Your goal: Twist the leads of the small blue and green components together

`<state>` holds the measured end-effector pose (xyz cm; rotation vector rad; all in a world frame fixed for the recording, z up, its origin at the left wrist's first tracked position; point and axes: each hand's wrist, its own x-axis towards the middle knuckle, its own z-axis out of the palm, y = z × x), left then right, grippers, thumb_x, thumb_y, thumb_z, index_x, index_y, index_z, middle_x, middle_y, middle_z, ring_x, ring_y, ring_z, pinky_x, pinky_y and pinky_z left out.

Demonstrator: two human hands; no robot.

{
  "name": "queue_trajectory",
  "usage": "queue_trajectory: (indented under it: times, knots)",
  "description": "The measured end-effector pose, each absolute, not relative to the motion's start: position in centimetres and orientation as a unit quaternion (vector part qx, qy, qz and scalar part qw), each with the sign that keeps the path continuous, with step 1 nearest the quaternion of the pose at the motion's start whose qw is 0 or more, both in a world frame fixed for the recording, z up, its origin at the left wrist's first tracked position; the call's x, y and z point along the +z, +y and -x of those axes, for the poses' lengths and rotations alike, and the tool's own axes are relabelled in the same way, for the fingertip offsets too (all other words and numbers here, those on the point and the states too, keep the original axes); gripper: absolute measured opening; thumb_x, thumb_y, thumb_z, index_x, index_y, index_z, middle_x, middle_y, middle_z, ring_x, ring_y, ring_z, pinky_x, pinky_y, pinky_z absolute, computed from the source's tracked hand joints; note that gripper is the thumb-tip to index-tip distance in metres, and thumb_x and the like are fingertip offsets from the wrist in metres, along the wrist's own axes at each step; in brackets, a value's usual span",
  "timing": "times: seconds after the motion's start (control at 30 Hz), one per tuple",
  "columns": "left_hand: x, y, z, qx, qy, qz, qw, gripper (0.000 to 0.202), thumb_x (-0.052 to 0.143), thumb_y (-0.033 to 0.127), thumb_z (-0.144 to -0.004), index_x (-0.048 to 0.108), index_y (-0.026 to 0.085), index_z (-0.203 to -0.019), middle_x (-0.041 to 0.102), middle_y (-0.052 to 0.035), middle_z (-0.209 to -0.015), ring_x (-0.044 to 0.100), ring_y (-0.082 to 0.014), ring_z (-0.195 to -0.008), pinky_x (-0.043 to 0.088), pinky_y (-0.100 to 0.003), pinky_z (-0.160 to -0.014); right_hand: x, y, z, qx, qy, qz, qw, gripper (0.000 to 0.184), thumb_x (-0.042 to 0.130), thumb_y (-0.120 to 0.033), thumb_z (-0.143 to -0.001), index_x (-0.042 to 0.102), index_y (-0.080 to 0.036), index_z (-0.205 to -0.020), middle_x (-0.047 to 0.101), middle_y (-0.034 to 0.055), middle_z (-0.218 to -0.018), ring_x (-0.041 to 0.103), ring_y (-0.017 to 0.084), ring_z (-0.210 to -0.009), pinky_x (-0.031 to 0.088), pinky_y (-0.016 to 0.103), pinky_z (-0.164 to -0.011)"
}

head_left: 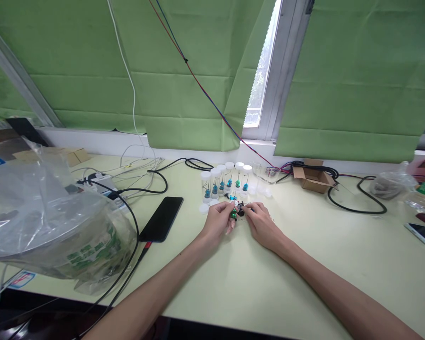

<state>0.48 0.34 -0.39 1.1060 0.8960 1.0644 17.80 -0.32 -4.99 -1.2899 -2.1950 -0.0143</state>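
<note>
Left of the capped tubes (215, 182) lies a black phone (162, 220). Just in front of the tubes, your left hand (216, 220) pinches the green piece (233, 214); it looks light, hard and glossy, so it may slip. Take it by its body, sparing any thin parts. Also before the tubes, your right hand (264, 224) reaches a small black piece (240, 211); whether it grips, I cannot tell.
</note>
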Motion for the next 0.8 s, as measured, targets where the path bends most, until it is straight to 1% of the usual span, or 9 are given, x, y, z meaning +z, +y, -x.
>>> queue_trajectory:
  times: [0.13,0.23,0.4,0.5,0.67,0.8]
  knots:
    - [-0.33,0.19,-0.52,0.460,0.399,-0.486,0.628,0.035,0.065,0.046,-0.081,0.059,0.013,-0.069,0.055,0.0021,-0.058,0.040,-0.0022,-0.031,0.024,-0.017,-0.030,-4.92,-0.34,-17.78,-0.009,-0.825,0.484,0.291,0.034,0.040,-0.009,-0.094,0.058,-0.016,-0.123,0.059,0.0152,-0.115,0.048,0.030,-0.111,0.047,0.047,-0.092]
    - [-0.42,0.21,-0.53,0.461,0.399,-0.482,0.629,0.035,0.065,0.046,-0.081,0.059,0.013,-0.069,0.055,0.0016,-0.059,0.040,-0.0022,-0.032,0.024,-0.017,-0.030,-4.85,-0.31,-17.74,-0.010,-0.825,0.484,0.291,0.031,0.040,-0.010,-0.095,0.060,-0.015,-0.119,0.059,0.0152,-0.115,0.048,0.029,-0.110,0.047,0.047,-0.093]
    - [-0.58,0.39,-0.48,0.464,0.395,-0.483,0.629,0.035,0.066,0.047,-0.079,0.060,0.014,-0.070,0.056,0.0015,-0.060,0.041,-0.0027,-0.033,0.024,-0.017,-0.030,-4.66,-0.35,-17.66,-0.007,-0.825,0.479,0.298,0.029,0.040,-0.011,-0.096,0.061,-0.017,-0.114,0.061,0.0140,-0.112,0.050,0.029,-0.109,0.047,0.047,-0.092]
    - [-0.59,0.43,-0.47,0.464,0.393,-0.484,0.629,0.036,0.067,0.048,-0.079,0.060,0.014,-0.069,0.057,0.0013,-0.061,0.041,-0.0028,-0.033,0.024,-0.017,-0.030,-4.66,-0.31,-17.67,-0.003,-0.824,0.477,0.305,0.026,0.040,-0.013,-0.097,0.062,-0.016,-0.112,0.062,0.0137,-0.110,0.050,0.029,-0.107,0.048,0.047,-0.092]
    - [-0.64,0.45,-0.52,0.466,0.395,-0.483,0.627,0.037,0.068,0.049,-0.077,0.060,0.014,-0.069,0.057,0.0012,-0.060,0.042,-0.0030,-0.033,0.024,-0.018,-0.031,-4.89,-0.02,-17.85,0.004,-0.823,0.469,0.320,0.024,0.042,-0.014,-0.097,0.063,-0.017,-0.108,0.063,0.0123,-0.106,0.051,0.028,-0.104,0.048,0.046,-0.091]
    - [-0.72,0.54,-0.48,0.463,0.398,-0.487,0.624,0.037,0.067,0.049,-0.078,0.060,0.014,-0.069,0.057,0.0010,-0.061,0.042,-0.0031,-0.033,0.024,-0.018,-0.031,-4.91,0.09,-17.96,0.005,-0.822,0.468,0.324,0.022,0.042,-0.014,-0.097,0.064,-0.018,-0.102,0.064,0.0110,-0.102,0.052,0.027,-0.101,0.048,0.044,-0.089]
